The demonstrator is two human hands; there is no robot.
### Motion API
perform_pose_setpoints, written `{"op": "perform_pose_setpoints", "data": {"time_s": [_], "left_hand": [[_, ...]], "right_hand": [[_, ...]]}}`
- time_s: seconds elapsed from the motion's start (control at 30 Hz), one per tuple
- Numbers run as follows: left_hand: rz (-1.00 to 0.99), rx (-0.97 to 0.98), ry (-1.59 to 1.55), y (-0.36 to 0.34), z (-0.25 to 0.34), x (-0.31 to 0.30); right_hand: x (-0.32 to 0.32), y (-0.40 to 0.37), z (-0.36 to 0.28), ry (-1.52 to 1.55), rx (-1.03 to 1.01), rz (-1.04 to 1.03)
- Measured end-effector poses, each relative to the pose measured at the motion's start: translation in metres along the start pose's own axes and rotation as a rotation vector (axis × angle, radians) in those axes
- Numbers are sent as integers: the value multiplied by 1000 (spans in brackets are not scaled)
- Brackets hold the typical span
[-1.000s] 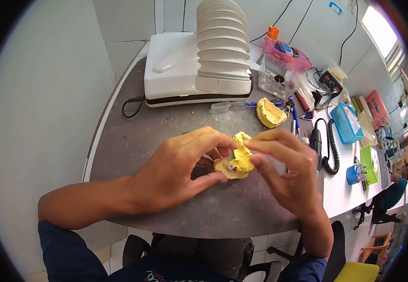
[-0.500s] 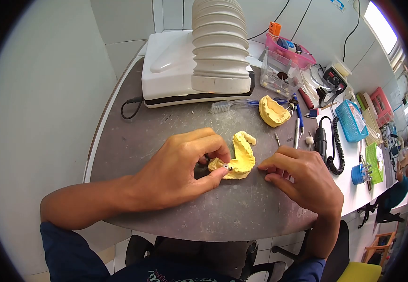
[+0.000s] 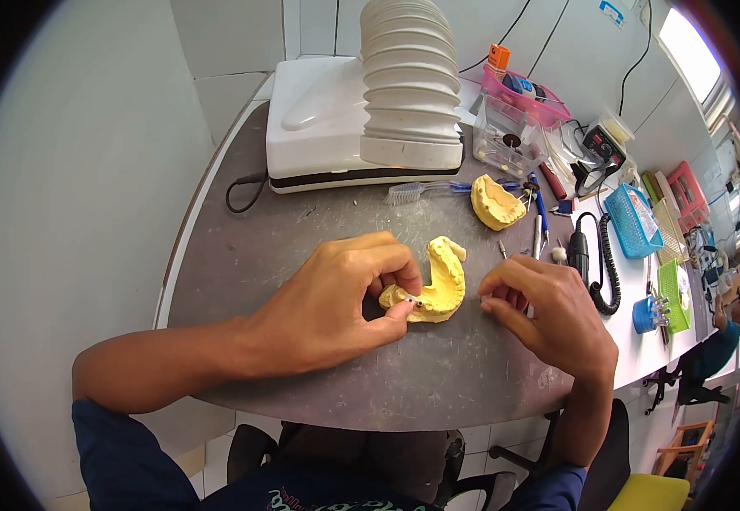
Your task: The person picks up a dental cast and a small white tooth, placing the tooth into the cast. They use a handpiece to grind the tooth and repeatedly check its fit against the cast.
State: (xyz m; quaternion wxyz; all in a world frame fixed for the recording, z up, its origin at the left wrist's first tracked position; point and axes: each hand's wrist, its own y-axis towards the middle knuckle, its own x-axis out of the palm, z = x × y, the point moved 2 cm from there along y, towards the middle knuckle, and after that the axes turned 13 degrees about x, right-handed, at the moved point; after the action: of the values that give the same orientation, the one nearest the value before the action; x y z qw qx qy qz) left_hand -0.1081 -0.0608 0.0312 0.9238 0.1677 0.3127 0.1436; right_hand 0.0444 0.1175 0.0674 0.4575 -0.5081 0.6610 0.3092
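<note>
A yellow plaster dental model point(image 3: 445, 285) of a horseshoe-shaped jaw lies on the grey bench. At its left arm, my left hand point(image 3: 349, 289) has thumb and fingertips closed around a small whitish tooth piece point(image 3: 411, 300). Beside that piece a dark spot shows on the model. To the right of the model, and apart from it, my right hand point(image 3: 549, 311) hovers with thumb and index finger pinched together. Something tiny and pale may be at those fingertips, too small to name. A second plaster dental model point(image 3: 498, 204) rests farther back.
A white machine point(image 3: 319, 128) with a ribbed hose point(image 3: 411, 85) stands at the back. Near it lie a clear-bristled brush point(image 3: 406, 193) and a blue pen point(image 3: 542, 213). A black handpiece point(image 3: 580, 255) with coiled cord, and blue basket point(image 3: 634, 221), are at right. Another person sits far right.
My right hand has shifted slightly right, away from the model, its fingertips drawn closer together. My left hand keeps its hold at the model. The view has moved a little.
</note>
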Motion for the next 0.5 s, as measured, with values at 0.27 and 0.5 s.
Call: {"op": "perform_pose_setpoints", "data": {"time_s": [0.27, 0.5], "left_hand": [[41, 8, -72, 1, 3, 1], [16, 39, -14, 1, 1, 0]], "right_hand": [[1, -1, -9, 185, -126, 305], [10, -1, -21, 217, -234, 329]]}}
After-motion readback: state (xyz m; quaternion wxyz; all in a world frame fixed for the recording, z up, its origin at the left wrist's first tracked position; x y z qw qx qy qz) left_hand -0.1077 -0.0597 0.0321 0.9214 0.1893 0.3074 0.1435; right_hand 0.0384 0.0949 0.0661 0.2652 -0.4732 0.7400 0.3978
